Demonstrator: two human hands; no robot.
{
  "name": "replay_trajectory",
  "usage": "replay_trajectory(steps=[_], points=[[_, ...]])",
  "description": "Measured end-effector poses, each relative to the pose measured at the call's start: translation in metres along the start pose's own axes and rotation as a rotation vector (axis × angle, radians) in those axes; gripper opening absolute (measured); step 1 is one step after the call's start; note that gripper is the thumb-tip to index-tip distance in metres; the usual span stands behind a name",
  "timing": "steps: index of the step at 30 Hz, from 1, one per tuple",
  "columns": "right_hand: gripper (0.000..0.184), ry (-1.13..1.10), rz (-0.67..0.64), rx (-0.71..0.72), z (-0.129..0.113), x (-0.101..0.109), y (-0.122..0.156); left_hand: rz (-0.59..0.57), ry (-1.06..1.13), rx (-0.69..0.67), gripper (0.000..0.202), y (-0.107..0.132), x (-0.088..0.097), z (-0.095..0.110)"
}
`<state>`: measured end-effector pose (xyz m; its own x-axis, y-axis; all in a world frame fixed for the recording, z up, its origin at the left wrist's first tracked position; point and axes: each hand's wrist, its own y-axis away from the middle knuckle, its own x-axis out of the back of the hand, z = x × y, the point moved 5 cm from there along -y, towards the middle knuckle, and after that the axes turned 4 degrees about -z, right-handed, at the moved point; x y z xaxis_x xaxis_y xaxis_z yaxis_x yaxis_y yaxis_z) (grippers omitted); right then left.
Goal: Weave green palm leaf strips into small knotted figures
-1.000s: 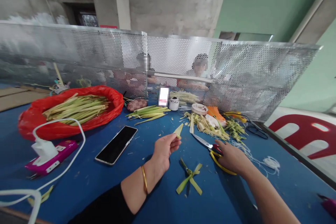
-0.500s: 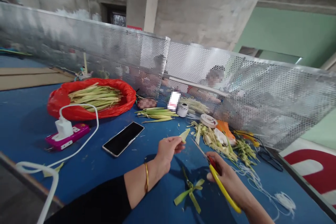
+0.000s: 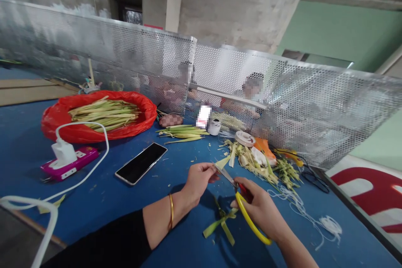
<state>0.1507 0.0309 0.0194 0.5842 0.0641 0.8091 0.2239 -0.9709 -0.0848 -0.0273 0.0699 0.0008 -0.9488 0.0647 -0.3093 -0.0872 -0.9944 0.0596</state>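
Note:
Between the thumb and fingers of my left hand (image 3: 200, 180) is a pale green leaf strip (image 3: 222, 162), its tip pointing up and right. My right hand (image 3: 259, 205) grips yellow-handled scissors (image 3: 251, 221) with red inside the handle. Their blades reach across to the leaf strip, close to my left fingertips; whether the blades are parted I cannot tell. On the blue table below, between my hands, lies a small bundle of green leaf pieces (image 3: 222, 221) fanning outward, partly behind my right hand.
A red plastic bag (image 3: 52, 119) of long green strips stands left. A phone (image 3: 141, 163) and a purple power strip (image 3: 69, 166) with a white cable lie nearer. Scraps (image 3: 248, 157), a tape roll (image 3: 245, 138) and white string (image 3: 330, 225) are right. A perforated metal screen (image 3: 232, 67) runs behind.
My right hand has brought the scissors left, so the blades now meet the leaf strip. My left hand stays nearly in place. The whole view has shifted slightly.

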Motion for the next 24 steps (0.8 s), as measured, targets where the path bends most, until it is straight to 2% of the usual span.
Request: replay_trajectory(steps=[11, 18, 24], points=[[0.044, 0.155, 0.038, 0.051, -0.0014, 0.0011, 0.0029, 0.028, 0.012, 0.049, 0.009, 0.0003, 0.0002, -0.0013], [0.042, 0.135, 0.035, 0.064, -0.0026, 0.0032, 0.0013, 0.025, 0.005, 0.059, 0.011, -0.0017, 0.0012, -0.0027], [0.041, 0.029, 0.032, 0.054, -0.0023, 0.0032, 0.0001, 0.009, 0.007, 0.051, 0.007, -0.0042, 0.0021, -0.005]])
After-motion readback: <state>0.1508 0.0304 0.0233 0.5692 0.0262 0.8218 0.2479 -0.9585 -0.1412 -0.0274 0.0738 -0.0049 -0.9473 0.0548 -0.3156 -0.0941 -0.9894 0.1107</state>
